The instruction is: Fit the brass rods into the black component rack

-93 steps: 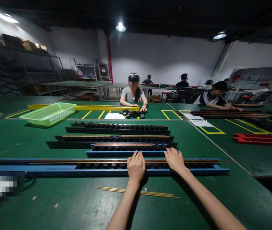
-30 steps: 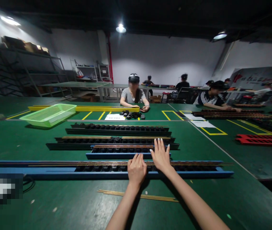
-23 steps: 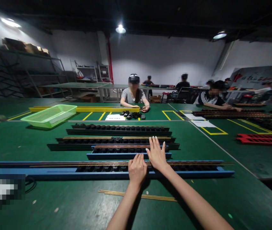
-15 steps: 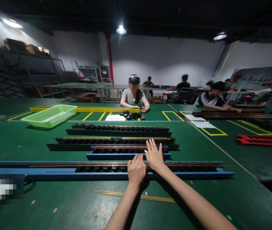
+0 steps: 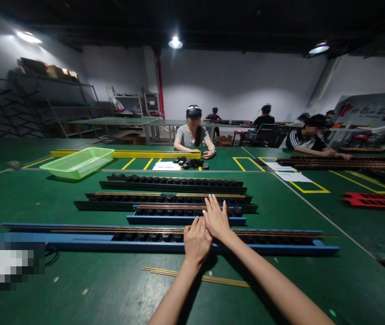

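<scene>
A long blue rail (image 5: 87, 245) lies across the table, with black blocks and thin brass-coloured rods (image 5: 145, 230) along its channel. Over its middle, my left hand (image 5: 197, 240) has its fingers drawn together and bent. Anything beneath those fingers is hidden. Just right of it and farther forward, my right hand (image 5: 217, 219) lies open, palm down, fingers spread over the right part of a shorter blue rail (image 5: 165, 220) with copper-coloured rods. Several loose brass-coloured rods (image 5: 165, 272) lie on the table nearer me, partly behind my right forearm.
Two dark green rails (image 5: 179, 186) (image 5: 111, 206) with black blocks lie beyond. A light green basket (image 5: 77, 164) stands at the far left. Across the table, a person (image 5: 194, 135) handles a yellow rail (image 5: 145, 154) near black parts (image 5: 190, 163). A red rail (image 5: 375, 200) lies right.
The view has shifted slightly, so the rails appear farther right. Relative to the rails, my right hand has slid a little left, closer to my left hand.
</scene>
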A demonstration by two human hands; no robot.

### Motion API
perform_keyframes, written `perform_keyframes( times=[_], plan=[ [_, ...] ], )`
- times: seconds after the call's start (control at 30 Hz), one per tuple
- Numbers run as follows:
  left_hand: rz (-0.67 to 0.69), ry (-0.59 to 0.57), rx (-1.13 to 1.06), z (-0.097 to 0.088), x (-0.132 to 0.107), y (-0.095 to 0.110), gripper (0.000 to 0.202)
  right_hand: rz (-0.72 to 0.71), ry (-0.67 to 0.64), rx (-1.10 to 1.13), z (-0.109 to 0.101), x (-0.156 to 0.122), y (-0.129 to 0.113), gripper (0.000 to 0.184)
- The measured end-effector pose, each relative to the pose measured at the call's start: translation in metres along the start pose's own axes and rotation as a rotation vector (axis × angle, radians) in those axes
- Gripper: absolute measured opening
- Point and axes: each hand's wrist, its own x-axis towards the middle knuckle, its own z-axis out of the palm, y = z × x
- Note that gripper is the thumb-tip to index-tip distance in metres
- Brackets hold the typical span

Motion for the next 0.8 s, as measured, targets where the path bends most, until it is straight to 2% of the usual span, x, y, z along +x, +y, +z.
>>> perform_keyframes(
  times=[0.47,0.63,0.8],
  plan=[
    [-0.162,-0.144,0.015,-0.018,0.019,0.013,0.036,-0.031,-0.044,0.019,0.005,0.0,0.006,0.054],
    [-0.222,-0.095,0.079,-0.024,0.04,0.003,0.046,-0.024,-0.054,0.033,0.001,-0.001,0.004,0.055],
    [-0.232,-0.129,0.166,-0.012,0.053,-0.011,0.056,-0.019,-0.065,0.047,-0.001,-0.001,0.003,0.055]
  ],
)
